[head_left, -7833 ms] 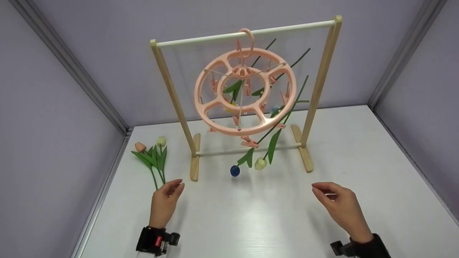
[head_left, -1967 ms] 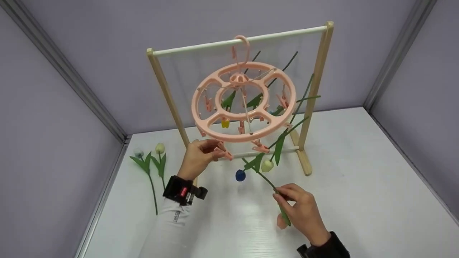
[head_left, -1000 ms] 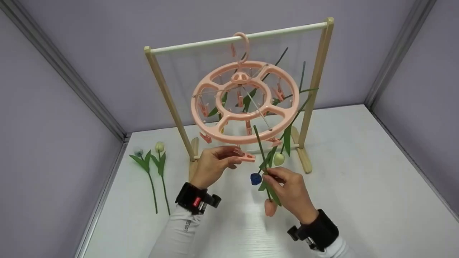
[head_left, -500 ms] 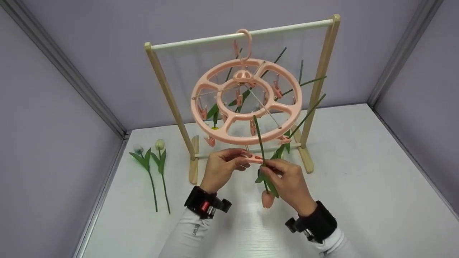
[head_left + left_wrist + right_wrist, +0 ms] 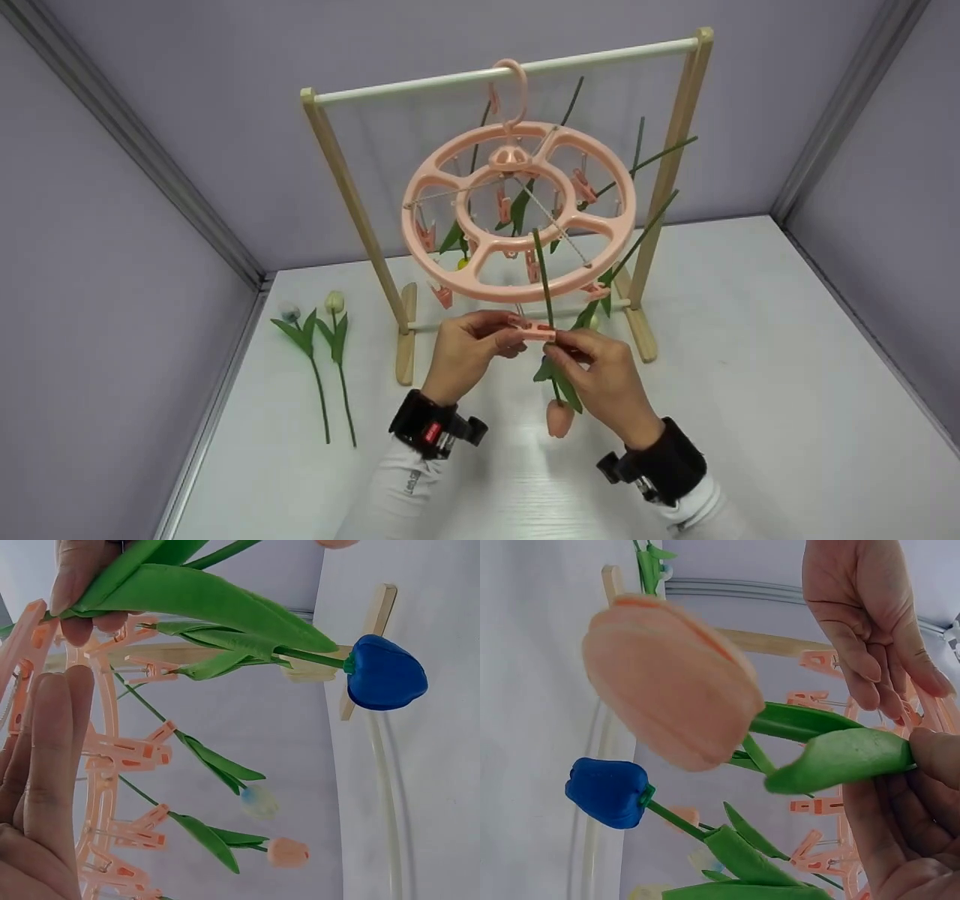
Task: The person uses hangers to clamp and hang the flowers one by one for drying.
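Note:
A pink round clip hanger (image 5: 491, 288) hangs by its hook from a wooden rack (image 5: 349, 187). At its front edge my left hand (image 5: 463, 358) pinches a pink clothespin (image 5: 538, 331) by its handle end. My right hand (image 5: 606, 379) grips a peach artificial tulip (image 5: 559, 418) by its stem and leaf, flower down and stem pointing up. The clothespin's front end overlaps the stem, right beside my right fingertips. In the left wrist view a blue tulip (image 5: 386, 673) hangs just behind; in the head view my right hand mostly hides it.
Several more tulips hang head down from the hanger's other clothespins, their stems slanting up at the right and back. A white tulip (image 5: 334, 302) and a pale blue tulip (image 5: 289, 311) lie on the white table (image 5: 750, 390) at left. Grey panels enclose the table.
The peach tulip has gone from the table into my right hand, then up to the clothespin my left hand took. The hanger has turned. In the last half second the hands barely moved.

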Tool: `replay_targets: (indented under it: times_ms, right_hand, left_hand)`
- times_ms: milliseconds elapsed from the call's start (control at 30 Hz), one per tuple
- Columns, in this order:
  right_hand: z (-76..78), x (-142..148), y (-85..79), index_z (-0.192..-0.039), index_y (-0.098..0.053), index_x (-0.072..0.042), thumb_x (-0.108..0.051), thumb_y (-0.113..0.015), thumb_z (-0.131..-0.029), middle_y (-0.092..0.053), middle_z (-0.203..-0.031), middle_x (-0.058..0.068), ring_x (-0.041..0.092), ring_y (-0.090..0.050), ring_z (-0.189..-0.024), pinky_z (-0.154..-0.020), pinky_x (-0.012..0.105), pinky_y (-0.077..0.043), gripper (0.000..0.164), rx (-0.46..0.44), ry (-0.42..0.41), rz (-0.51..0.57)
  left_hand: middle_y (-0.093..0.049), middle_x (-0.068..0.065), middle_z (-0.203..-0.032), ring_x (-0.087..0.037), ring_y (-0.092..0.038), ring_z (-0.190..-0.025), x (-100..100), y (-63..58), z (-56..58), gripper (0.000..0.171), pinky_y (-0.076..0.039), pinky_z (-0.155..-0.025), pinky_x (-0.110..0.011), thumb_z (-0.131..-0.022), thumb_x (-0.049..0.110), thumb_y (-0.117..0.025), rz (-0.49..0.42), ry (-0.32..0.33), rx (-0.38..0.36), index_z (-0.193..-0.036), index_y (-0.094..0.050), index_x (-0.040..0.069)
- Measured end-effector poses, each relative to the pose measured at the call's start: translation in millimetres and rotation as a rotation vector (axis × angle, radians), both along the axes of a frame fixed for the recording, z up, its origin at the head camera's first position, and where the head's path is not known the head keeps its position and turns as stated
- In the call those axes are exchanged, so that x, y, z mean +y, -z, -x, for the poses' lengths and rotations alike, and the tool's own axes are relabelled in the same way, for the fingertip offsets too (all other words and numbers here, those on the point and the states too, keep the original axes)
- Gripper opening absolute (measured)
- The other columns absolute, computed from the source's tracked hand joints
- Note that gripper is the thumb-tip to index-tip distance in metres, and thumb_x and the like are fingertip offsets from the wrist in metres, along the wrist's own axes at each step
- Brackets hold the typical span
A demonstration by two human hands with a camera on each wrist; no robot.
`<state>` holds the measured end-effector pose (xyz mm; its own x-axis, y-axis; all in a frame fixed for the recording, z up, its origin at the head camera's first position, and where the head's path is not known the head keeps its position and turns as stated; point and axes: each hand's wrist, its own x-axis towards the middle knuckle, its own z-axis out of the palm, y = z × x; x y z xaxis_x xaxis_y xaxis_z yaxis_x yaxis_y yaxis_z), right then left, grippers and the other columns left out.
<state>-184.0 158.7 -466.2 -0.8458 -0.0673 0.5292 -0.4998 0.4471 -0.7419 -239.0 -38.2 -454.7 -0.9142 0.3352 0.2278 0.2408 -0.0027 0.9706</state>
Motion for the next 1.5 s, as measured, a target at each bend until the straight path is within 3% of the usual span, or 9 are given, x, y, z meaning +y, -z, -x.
replay_targets:
  times_ms: [300, 600, 900, 1333, 1500]
  right_hand:
    - [3.1, 3.1, 3.0, -0.110, -0.072, -0.011, -0.018, -0.069, -0.090, -0.073, -0.101, 0.002, 0.011, -0.071, -0.090, -0.076, 0.020, -0.058, 0.022, -0.097, -0.009, 0.023]
    - [-3.1, 13.6, 16.5, -0.109, -0.072, -0.010, -0.019, -0.068, -0.090, -0.073, -0.102, -0.001, 0.009, -0.071, -0.091, -0.079, 0.020, -0.058, 0.022, -0.121, 0.056, -0.020]
    - [-10.1, 20.8, 29.2, -0.107, -0.072, -0.020, -0.023, -0.069, -0.090, -0.072, -0.100, -0.006, 0.007, -0.069, -0.090, -0.079, 0.021, -0.058, 0.018, -0.194, 0.110, -0.034]
    - [-11.1, 33.9, 36.7, -0.106, -0.072, -0.021, -0.025, -0.068, -0.090, -0.073, -0.100, -0.007, 0.004, -0.067, -0.089, -0.078, 0.020, -0.057, 0.017, -0.222, 0.159, -0.040]
    - [-12.0, 39.1, 37.4, -0.107, -0.072, -0.020, -0.026, -0.067, -0.091, -0.073, -0.101, -0.006, 0.003, -0.067, -0.090, -0.079, 0.020, -0.057, 0.017, -0.223, 0.170, -0.050]
  left_hand:
    - [-0.075, -0.009, -0.096, -0.016, -0.072, -0.071, -1.9, 5.0, 5.2, 0.036, -0.061, -0.066, -0.034, -0.083, 0.038, -0.073, 0.059, -0.007, 0.017, -0.110, -0.071, 0.014]
    - [-0.075, -0.003, -0.093, -0.016, -0.072, -0.071, -6.1, 6.0, 12.9, 0.031, -0.060, -0.063, -0.031, -0.082, 0.041, -0.074, 0.151, -0.069, 0.064, -0.109, -0.072, 0.026]
    - [-0.076, 0.000, -0.092, -0.015, -0.069, -0.070, -10.4, 7.3, 20.1, 0.032, -0.058, -0.062, -0.029, -0.082, 0.041, -0.072, 0.198, -0.082, 0.123, -0.112, -0.071, 0.031]
    - [-0.076, -0.005, -0.089, -0.022, -0.071, -0.075, -17.6, 12.4, 30.0, 0.033, -0.056, -0.066, -0.021, -0.084, 0.034, -0.072, 0.248, -0.132, 0.142, -0.115, -0.071, 0.023]
    - [-0.076, -0.001, -0.088, -0.016, -0.068, -0.070, -19.8, 14.2, 33.2, 0.031, -0.054, -0.063, -0.022, -0.085, 0.037, -0.072, 0.278, -0.150, 0.151, -0.115, -0.070, 0.028]
